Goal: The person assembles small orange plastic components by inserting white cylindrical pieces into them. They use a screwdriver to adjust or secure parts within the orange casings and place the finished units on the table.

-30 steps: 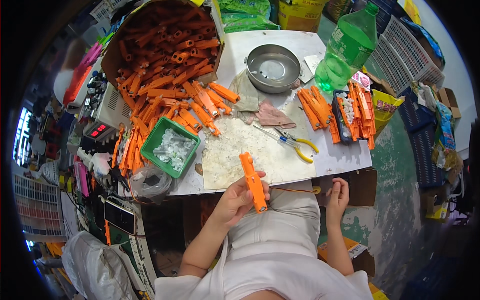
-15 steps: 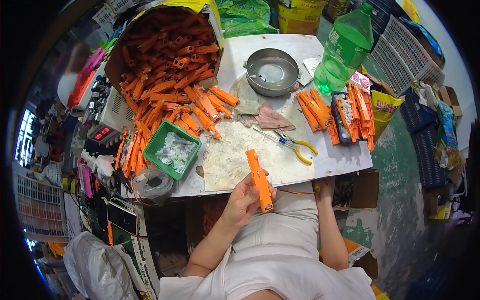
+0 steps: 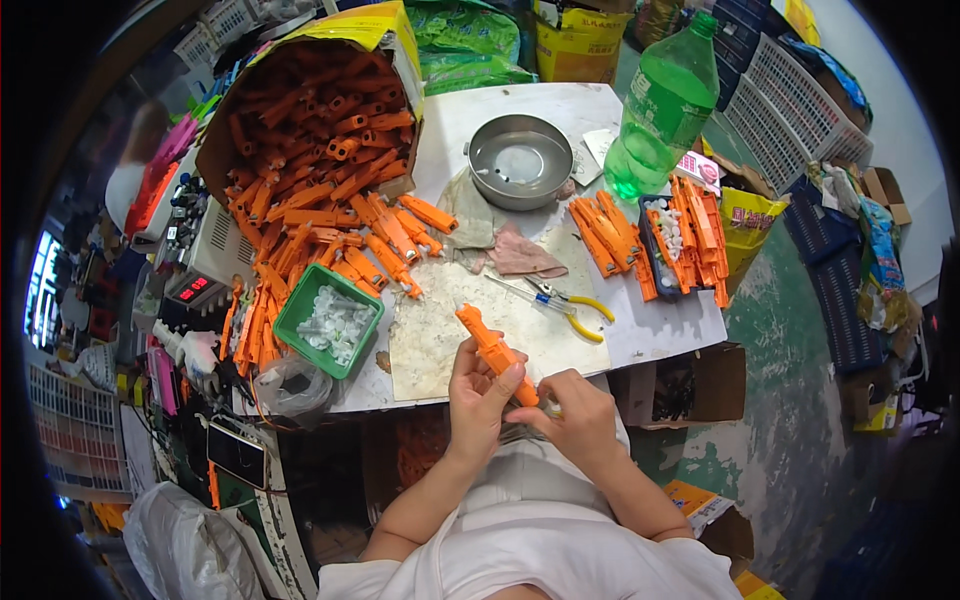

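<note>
My left hand (image 3: 476, 408) is closed round a long orange plastic part (image 3: 488, 342), holding it slanted above the near edge of the table. My right hand (image 3: 582, 418) meets the part's lower end, thumb and fingers pinched together there. Whatever small thing sits in that pinch is hidden by the fingers. Just beyond the hands, pliers with yellow handles (image 3: 582, 322) lie on a stained sheet (image 3: 430, 330), a thin screwdriver (image 3: 520, 291) beside them. To the left stands a green plastic box (image 3: 291, 318) with small whitish translucent pieces (image 3: 336, 322) inside.
A tipped carton (image 3: 400, 50) spills many similar orange parts (image 3: 310, 215) over the left side. A metal bowl (image 3: 480, 178), rags (image 3: 525, 255) and a large green bottle (image 3: 668, 100) stand farther back. More orange parts (image 3: 700, 235) lean on a dark box at right.
My right hand has risen from beside my lap to the orange part's lower end. My left hand has shifted slightly left and tilted the part. The wire seen near my lap no longer shows.
</note>
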Available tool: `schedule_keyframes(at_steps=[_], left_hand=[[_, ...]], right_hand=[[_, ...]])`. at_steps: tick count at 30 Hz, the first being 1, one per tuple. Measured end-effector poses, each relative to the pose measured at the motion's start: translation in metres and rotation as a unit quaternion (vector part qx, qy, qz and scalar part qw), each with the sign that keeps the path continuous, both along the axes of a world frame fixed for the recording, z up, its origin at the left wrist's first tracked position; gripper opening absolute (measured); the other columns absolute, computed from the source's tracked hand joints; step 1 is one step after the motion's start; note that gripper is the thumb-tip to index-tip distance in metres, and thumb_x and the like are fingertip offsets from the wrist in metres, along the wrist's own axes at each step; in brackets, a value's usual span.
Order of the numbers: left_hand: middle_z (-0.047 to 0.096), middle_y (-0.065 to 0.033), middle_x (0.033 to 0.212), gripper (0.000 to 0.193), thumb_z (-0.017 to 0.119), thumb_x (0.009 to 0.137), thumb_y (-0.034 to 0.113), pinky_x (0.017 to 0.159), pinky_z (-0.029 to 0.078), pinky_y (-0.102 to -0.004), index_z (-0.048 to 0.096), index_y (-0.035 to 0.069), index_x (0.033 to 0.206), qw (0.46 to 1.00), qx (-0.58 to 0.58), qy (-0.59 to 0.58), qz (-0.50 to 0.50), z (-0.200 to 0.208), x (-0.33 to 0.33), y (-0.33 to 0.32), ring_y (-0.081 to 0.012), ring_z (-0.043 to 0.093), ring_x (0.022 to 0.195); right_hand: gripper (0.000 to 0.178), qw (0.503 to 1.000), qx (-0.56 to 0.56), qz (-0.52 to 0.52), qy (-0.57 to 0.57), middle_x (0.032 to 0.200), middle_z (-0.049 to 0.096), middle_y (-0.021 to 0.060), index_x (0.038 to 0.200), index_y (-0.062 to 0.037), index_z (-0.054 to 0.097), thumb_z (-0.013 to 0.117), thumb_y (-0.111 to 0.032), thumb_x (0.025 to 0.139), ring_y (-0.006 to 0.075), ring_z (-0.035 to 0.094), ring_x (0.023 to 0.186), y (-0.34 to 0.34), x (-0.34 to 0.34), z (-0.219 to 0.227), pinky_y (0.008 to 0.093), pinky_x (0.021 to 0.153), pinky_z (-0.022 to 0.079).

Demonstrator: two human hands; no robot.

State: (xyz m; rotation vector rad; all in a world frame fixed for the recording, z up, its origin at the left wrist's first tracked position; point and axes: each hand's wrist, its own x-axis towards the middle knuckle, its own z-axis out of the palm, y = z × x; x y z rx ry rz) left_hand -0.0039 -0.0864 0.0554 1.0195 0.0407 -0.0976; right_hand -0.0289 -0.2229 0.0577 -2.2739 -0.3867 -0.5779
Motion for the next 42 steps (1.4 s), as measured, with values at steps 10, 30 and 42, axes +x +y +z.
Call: schedule_keyframes(at_steps=[10,30,42], left_hand=[[0.059,-0.0075,0.097,0.044,0.067,0.085,0.005,0.079,0.048,-0.0254,0.043,0.003,0.121,0.999,0.019,-0.013,0.042,0.005,0.011,0.006,-0.0111,0.057,0.088],[0.059,-0.0076,0.103,0.053,0.068,0.082,0.005,0.086,0.046,-0.0262,0.043,-0.004,0.128,0.993,0.096,-0.051,0.044,-0.005,0.027,0.012,-0.0125,0.055,0.097],[0.056,-0.008,0.112,0.057,0.068,0.084,0.009,0.094,0.041,-0.0282,0.041,-0.005,0.132,0.987,0.152,-0.047,0.024,-0.014,0.025,0.022,-0.0125,0.051,0.106]], right_hand=[[0.031,0.997,-0.058,0.025,-0.034,0.067,0.054,0.0049,0.079,-0.0059,0.057,0.078,-0.025,0.068,0.0199,0.056,0.053,0.014,0.021,-0.002,0.0305,0.046,0.046],[0.021,0.999,-0.031,0.029,0.006,0.069,0.057,0.0077,0.079,-0.0047,0.058,0.073,-0.018,0.073,0.0243,0.059,0.056,0.017,0.037,-0.009,0.0351,0.049,0.047],[0.023,0.997,-0.006,0.051,0.065,0.071,0.058,0.012,0.086,-0.0023,0.059,0.074,-0.015,0.074,0.0276,0.059,0.058,0.024,0.033,-0.011,0.0354,0.051,0.046]])
